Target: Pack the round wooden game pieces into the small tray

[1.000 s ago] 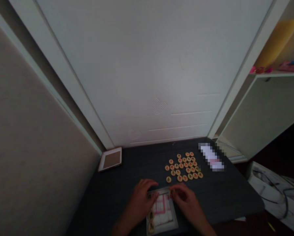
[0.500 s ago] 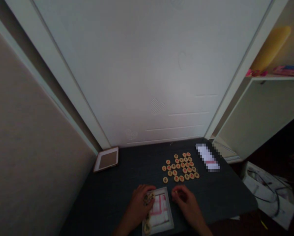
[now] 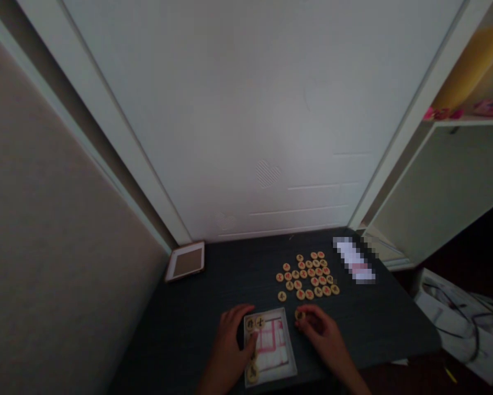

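Note:
A shallow white box (image 3: pixel 291 351) with a pink-marked sheet inside sits at the table's front. Several round wooden pieces lie along its left side, among them one piece (image 3: pixel 252 374) near the bottom corner. My left hand (image 3: pixel 233 340) rests around the box's left edge, fingers apart, thumb over the pieces inside. Right of the box, my right hand (image 3: pixel 318 326) pinches a round piece (image 3: pixel 300 315) between thumb and fingers. Beyond it, several round pieces (image 3: pixel 311 272) with red or dark characters lie in loose rows on the dark table (image 3: pixel 230 280).
A framed, tray-like item (image 3: pixel 185 261) lies at the table's back left. A blurred white packet (image 3: pixel 354 260) is at the back right. Behind the table stands a white panel (image 3: pixel 246 109); a white box with cables (image 3: pixel 464 323) is at the lower right.
The piece in my right hand now shows its face. My left hand's thumb has uncovered more of the pieces in the box. The whole view has shifted slightly.

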A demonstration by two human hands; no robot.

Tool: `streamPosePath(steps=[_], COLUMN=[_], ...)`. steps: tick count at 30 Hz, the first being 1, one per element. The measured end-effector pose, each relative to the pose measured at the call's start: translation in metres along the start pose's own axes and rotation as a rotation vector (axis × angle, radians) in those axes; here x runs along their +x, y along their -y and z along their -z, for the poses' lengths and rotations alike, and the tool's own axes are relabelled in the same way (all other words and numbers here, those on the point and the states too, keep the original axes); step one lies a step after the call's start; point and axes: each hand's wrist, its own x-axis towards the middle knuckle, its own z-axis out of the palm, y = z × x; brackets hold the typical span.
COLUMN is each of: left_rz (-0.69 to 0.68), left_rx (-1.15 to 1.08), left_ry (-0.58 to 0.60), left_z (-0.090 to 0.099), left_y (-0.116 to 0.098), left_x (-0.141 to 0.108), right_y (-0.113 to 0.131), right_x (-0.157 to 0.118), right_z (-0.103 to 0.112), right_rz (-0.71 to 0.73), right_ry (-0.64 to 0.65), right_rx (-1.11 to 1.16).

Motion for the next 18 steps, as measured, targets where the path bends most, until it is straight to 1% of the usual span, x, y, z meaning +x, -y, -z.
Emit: streamPosePath(steps=[3,5,10,14,18], left_rz=[0.031,0.054,0.087,0.13,0.131], left_rx=[0.049,0.062,0.062,0.071,0.072], left_ry=[-0.031,-0.031,0.021,0.066,0.097], left_z=[-0.006,-0.01,-0.013,-0.01,-0.008], left_y=[0.004,0.007,0.011,0.006,0.003], left_x=[-0.005,-0.007,-0.012,-0.019,-0.023], right_y=[-0.001,-0.001,0.006,0.013,0.019], right_x=[-0.001,-0.002,-0.002,0.001,0.004], right_z=[-0.001,-0.001,-0.006,-0.018,-0.029], right_rz=[-0.008,-0.013,0.021,0.066,0.077], right_ry=[-0.009,-0.008,0.019,0.033,0.075], right_rx=[0.006,0.013,-0.017,-0.098,-0.138])
